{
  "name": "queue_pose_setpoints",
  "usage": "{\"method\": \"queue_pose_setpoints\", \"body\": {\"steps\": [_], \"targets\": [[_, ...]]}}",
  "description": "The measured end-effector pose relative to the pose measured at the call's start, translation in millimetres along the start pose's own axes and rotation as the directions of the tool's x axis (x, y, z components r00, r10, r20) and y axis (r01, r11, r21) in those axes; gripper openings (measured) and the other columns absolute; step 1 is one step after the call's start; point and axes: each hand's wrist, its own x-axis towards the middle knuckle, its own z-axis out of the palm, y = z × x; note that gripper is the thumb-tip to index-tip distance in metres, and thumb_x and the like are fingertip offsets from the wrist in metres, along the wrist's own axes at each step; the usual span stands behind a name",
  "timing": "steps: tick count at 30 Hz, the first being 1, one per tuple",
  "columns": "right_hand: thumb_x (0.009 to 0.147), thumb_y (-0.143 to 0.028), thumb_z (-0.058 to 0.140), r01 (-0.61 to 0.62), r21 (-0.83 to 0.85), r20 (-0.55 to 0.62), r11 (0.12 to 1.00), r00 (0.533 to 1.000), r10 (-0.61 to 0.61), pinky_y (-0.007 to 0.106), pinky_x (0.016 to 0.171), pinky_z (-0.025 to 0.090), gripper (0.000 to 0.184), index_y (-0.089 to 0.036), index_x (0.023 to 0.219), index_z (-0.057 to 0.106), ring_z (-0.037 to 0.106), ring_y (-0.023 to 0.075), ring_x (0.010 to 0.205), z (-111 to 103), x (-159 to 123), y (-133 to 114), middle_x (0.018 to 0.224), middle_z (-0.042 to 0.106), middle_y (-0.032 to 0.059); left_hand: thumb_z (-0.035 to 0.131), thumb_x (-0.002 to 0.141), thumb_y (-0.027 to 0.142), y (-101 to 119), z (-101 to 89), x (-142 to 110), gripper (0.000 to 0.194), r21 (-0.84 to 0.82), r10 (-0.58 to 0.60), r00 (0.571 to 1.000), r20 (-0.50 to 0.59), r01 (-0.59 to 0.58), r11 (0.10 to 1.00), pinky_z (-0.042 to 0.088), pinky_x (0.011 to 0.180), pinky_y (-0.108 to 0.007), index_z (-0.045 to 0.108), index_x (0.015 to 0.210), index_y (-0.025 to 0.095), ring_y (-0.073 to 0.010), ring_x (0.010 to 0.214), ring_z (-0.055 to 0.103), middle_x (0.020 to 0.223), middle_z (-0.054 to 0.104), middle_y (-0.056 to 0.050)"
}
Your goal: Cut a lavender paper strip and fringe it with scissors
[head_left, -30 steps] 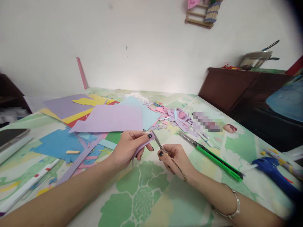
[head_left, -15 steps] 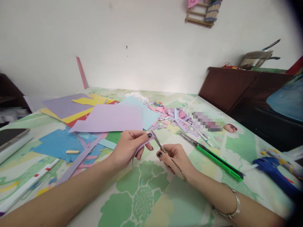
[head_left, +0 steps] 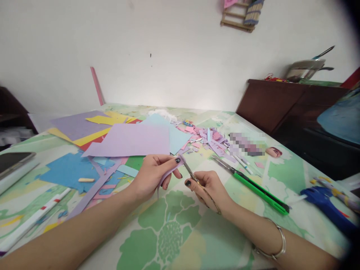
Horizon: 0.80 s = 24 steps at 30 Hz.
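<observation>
My left hand [head_left: 156, 172] pinches a narrow purple paper strip [head_left: 168, 174] between thumb and fingers; the strip's tail hangs below the palm. Closed round the handles of a pair of scissors [head_left: 192, 174] is my right hand [head_left: 209, 189]. The scissor blades point up and left and meet the strip's end beside my left thumb. Whether the blades are parted is too small to tell. Just beyond my left hand lies a large lilac paper sheet [head_left: 135, 140]. A green utility knife [head_left: 253, 187], blade out, rests to the right of my right hand.
Paper scraps [head_left: 209, 138] are heaped behind my hands. Blue paper [head_left: 67, 172], purple and yellow sheets and a white pen [head_left: 36, 217] lie at left. On the right are an eraser [head_left: 273, 152] and a blue-handled tool [head_left: 323, 198]. A phone [head_left: 17, 161] sits at the left edge.
Almost nothing differs. The scissor handles in my right hand have shifted very slightly; my left hand holds the strip in the same place.
</observation>
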Motion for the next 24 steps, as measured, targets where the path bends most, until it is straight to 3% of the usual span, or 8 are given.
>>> {"method": "queue_pose_setpoints", "body": {"steps": [8, 16, 24], "targets": [[0.072, -0.061, 0.058, 0.003, -0.011, 0.006, 1.0, 1.0, -0.003, 0.021, 0.037, 0.016, 0.051, -0.02, 0.052, 0.035, 0.024, 0.0051, 0.036, 0.2, -0.3, -0.3, 0.039, 0.026, -0.0075, 0.062, 0.078, 0.03, -1.0, -1.0, 0.5, 0.026, -0.035, 0.007, 1.0, 0.017, -0.006, 0.999, 0.022, 0.033, -0.018, 0.064, 0.06, 0.012, -0.0032, 0.028, 0.035, 0.036, 0.05, 0.003], [0.077, -0.061, 0.052, 0.028, 0.099, 0.1, 0.995, 0.994, -0.038, 0.021, 0.038, 0.016, 0.047, -0.018, 0.062, 0.043, 0.024, 0.0052, 0.036, -0.6, -3.4, -2.0, 0.042, 0.029, -0.0081, 0.061, 0.079, 0.029, -1.5, -1.1, 0.3, 0.026, -0.038, 0.019, 1.0, 0.015, -0.018, 0.999, 0.023, 0.033, -0.017, 0.064, 0.06, 0.011, -0.0026, 0.029, 0.035, 0.04, 0.054, 0.002], [0.078, -0.053, 0.057, 0.04, 0.063, 0.077, 0.997, 0.996, -0.044, 0.021, 0.039, 0.015, 0.043, -0.018, 0.059, 0.04, 0.023, 0.0049, 0.037, -0.6, -1.0, 3.8, 0.042, 0.027, -0.0083, 0.062, 0.079, 0.031, -2.1, -0.9, 0.2, 0.029, -0.033, 0.014, 1.0, 0.006, -0.014, 0.999, 0.022, 0.033, -0.016, 0.064, 0.059, 0.01, -0.0022, 0.028, 0.036, 0.041, 0.055, 0.001]]}}
